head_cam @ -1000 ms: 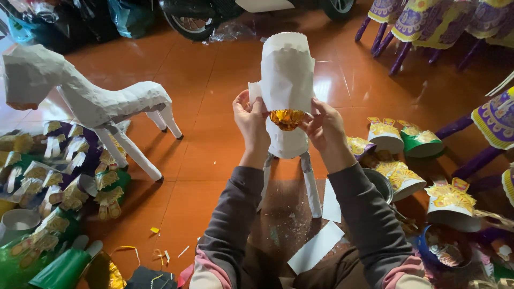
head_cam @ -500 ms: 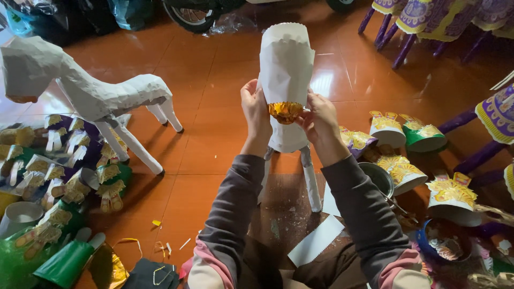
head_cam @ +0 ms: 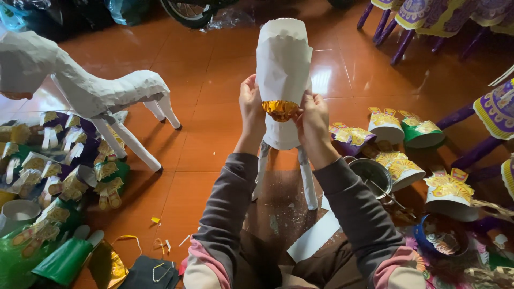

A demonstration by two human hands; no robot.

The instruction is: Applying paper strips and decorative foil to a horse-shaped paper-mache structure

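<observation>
Two bare hands meet at the middle of a tall white paper-covered animal figure (head_cam: 282, 64) standing on thin white legs on a glossy orange tiled floor (head_cam: 209, 91). The left hand (head_cam: 251, 107) curls its fingers (head_cam: 247, 85) around the figure's left edge, closed against the paper. The right hand (head_cam: 315, 119) presses its fingers (head_cam: 306, 101) on the figure's right edge, also closed on it. Between the two hands, touching both thumbs, sits a crinkled gold foil strip (head_cam: 280, 108) stuck across the figure's front.

Left of the figure, the floor lies bare up to a larger white papier-mâché horse body (head_cam: 85, 85), well apart. Below that horse, a pile of green and gold paper ornaments (head_cam: 59, 182) crowds the floor. Right of the figure, just beside the right wrist, lie gold-trimmed paper hats (head_cam: 399, 131) and a metal pot (head_cam: 372, 174). Purple stool legs (head_cam: 399, 43) stand further right, at the top. A loose white paper strip (head_cam: 316, 235) lies on the floor near the figure's feet.
</observation>
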